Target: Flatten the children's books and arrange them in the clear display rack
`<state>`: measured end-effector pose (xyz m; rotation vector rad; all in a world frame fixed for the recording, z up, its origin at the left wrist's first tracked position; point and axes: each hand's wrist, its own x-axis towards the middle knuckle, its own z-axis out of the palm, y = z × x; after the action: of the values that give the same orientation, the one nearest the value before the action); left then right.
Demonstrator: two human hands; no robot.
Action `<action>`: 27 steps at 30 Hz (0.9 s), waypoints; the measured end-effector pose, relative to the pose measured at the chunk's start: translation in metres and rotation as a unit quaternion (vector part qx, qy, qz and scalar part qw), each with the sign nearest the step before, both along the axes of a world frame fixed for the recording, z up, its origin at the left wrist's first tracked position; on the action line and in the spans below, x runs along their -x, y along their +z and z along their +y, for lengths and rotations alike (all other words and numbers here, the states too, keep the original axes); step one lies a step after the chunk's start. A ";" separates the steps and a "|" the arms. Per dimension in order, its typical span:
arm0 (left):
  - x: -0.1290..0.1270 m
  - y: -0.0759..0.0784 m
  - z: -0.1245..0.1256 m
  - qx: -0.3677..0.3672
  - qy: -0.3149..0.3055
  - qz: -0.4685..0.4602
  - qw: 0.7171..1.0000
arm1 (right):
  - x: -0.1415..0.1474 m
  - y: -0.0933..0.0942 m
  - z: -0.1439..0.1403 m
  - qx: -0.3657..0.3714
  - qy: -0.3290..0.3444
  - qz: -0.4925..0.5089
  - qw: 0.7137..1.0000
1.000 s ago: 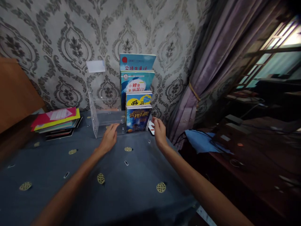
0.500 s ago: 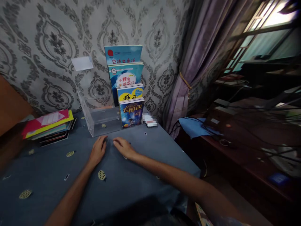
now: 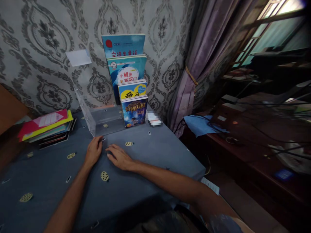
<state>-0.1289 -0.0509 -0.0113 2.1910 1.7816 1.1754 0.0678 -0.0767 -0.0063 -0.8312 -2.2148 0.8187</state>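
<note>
My left hand rests by the front left corner of a clear acrylic book stand, fingers pointing forward and holding nothing. To its right, my right hand lies low over the blue tablecloth, also without anything in it, its fingers loosely spread. At the stand's right end, books stand upright in stepped rows. A dark blue book is in front, then a blue and yellow book, a turquoise book and a taller blue book at the back. The stand's left part holds no books.
On the left lies a pile of books and folders, pink and yellow on top. A pixelated white item sits right of the stand. Patterned wall, purple curtain and a dark red desk with cables surround the blue-covered table.
My right hand has drawn back toward me and slightly left. My left hand has shifted a little left and up in view. The camera view has also tilted slightly; the books stay put.
</note>
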 end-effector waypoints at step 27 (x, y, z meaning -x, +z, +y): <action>0.009 0.002 -0.001 -0.022 0.030 0.039 0.999 | -0.003 -0.009 0.010 -0.012 0.013 0.027 0.999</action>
<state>-0.1374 -0.0517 -0.0088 2.2523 1.8833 1.1672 0.0706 -0.0672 -0.0150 -0.7608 -2.1873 0.8170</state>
